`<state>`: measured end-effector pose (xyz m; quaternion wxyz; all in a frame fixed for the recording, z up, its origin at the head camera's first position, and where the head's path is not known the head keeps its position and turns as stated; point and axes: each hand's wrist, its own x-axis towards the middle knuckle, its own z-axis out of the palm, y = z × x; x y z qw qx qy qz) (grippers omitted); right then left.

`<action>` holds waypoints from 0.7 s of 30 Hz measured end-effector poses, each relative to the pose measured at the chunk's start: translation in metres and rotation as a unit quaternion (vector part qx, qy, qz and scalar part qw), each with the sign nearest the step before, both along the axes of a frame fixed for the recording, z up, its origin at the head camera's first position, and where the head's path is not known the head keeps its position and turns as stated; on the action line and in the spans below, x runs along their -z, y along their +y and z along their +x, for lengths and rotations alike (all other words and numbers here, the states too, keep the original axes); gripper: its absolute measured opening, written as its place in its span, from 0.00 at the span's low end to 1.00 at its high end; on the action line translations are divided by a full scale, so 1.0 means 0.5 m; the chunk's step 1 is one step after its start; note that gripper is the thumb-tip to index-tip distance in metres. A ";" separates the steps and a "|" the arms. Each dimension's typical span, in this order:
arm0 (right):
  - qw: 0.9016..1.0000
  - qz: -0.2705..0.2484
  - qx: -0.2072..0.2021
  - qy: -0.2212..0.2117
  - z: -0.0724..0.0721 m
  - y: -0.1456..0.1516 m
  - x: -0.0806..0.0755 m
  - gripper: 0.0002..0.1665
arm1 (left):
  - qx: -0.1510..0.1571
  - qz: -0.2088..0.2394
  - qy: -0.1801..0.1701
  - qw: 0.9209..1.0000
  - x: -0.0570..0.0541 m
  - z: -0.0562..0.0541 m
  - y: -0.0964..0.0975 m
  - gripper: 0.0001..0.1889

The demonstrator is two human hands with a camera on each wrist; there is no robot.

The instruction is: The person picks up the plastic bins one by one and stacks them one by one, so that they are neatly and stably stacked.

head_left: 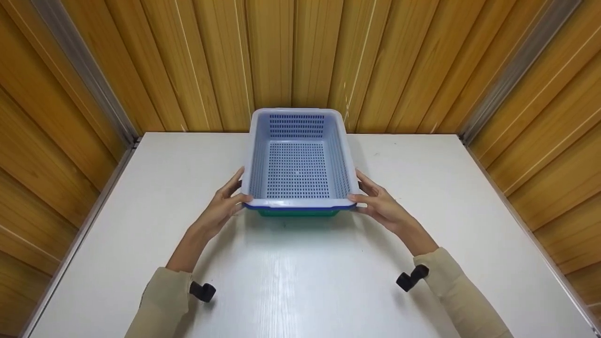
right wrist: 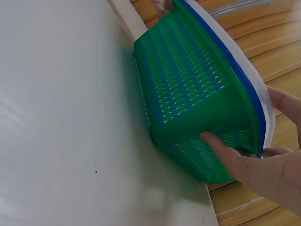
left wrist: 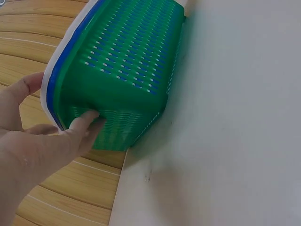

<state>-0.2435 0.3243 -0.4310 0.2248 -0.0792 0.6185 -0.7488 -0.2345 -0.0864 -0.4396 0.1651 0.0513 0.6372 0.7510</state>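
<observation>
A nested stack of perforated plastic baskets is held between both hands. On top lies a pale lavender basket [head_left: 296, 203], and nothing lies inside it. Under its rim shows the edge of a blue basket [left wrist: 55, 89]. The outermost is a green basket [right wrist: 188, 122], its bottom close over the white table. My left hand [head_left: 224, 206] grips the near left corner, thumb on the top rim and fingers beneath. At the near right corner my right hand [head_left: 381, 206] grips the same way. In both wrist views, fingertips touch the green wall below the rims.
The white table [head_left: 291, 281] runs back to a wood-patterned panel wall [head_left: 296, 56], with the stack near its far edge. Similar panels flank the table at left and right, with grey metal posts [head_left: 512, 75] in the corners. Black wrist mounts [head_left: 203, 291] sit on both sleeves.
</observation>
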 end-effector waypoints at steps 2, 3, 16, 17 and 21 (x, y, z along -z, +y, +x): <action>1.000 -0.009 0.002 -0.007 0.002 -0.001 0.004 0.52 | 0.004 0.007 0.011 1.000 0.002 0.002 -0.001 0.46; 1.000 -0.014 0.004 -0.011 0.004 -0.001 0.006 0.52 | 0.007 0.011 0.013 1.000 0.002 0.004 -0.002 0.46; 0.999 0.028 -0.029 0.014 0.013 0.000 0.017 0.50 | 0.036 -0.045 0.026 0.998 0.007 0.005 -0.020 0.44; 0.998 0.041 -0.035 0.020 0.011 0.002 0.015 0.50 | 0.042 -0.061 0.033 0.997 0.006 0.006 -0.023 0.44; 0.994 0.082 -0.062 0.041 0.003 0.012 0.003 0.50 | 0.060 -0.108 0.053 0.991 0.000 0.006 -0.030 0.44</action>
